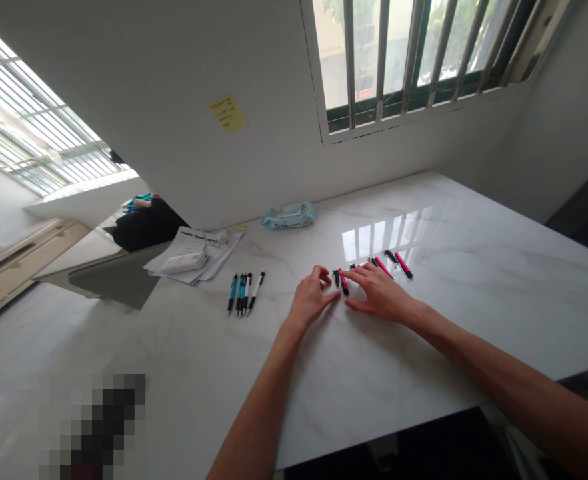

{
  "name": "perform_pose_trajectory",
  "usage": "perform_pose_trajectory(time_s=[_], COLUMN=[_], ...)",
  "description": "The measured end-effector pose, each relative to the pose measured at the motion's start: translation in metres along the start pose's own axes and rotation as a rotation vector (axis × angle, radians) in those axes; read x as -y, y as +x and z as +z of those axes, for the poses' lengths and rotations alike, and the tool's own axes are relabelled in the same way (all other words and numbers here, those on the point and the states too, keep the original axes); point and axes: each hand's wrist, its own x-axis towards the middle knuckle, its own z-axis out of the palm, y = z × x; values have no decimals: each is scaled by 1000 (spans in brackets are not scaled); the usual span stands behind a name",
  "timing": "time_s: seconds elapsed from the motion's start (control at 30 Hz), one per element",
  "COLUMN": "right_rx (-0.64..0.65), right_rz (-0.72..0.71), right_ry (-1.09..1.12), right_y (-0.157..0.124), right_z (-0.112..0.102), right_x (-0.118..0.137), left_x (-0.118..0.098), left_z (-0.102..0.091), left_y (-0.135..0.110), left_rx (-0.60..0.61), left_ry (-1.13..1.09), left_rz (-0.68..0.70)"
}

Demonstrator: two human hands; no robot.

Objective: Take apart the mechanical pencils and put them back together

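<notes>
Several red-and-black pens [343, 281] lie in a loose row on the white marble table [454, 313]. My left hand [310, 300] rests beside them, its fingers curled and pinched on a red pen at its fingertips. My right hand [381, 292] lies flat over the row with fingers stretched out, touching the pens beneath. More red pens [403, 264] lie just beyond the right hand. A separate group of several blue and white pens [244, 292] lies to the left.
A pack of wet wipes [289, 215] lies near the wall. Papers with a white object on top [194, 257] sit at the left. A yellow sticky note [229, 112] hangs on the wall. A barred window [409, 53] is above the table's far edge.
</notes>
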Motion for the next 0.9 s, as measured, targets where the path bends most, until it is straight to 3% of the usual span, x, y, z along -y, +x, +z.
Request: perform_pose_trajectory(time_s=[0.47, 0.9], right_rx=[6, 34], right_rz=[-15, 61], right_ry=[6, 33], right_y=[-1, 0], right_z=[-1, -3], right_x=[-2, 0], left_x=[-4, 3], left_z=[8, 1], left_y=[1, 4], left_rx=[1, -48], left_ry=[-5, -18], left_rz=[29, 30])
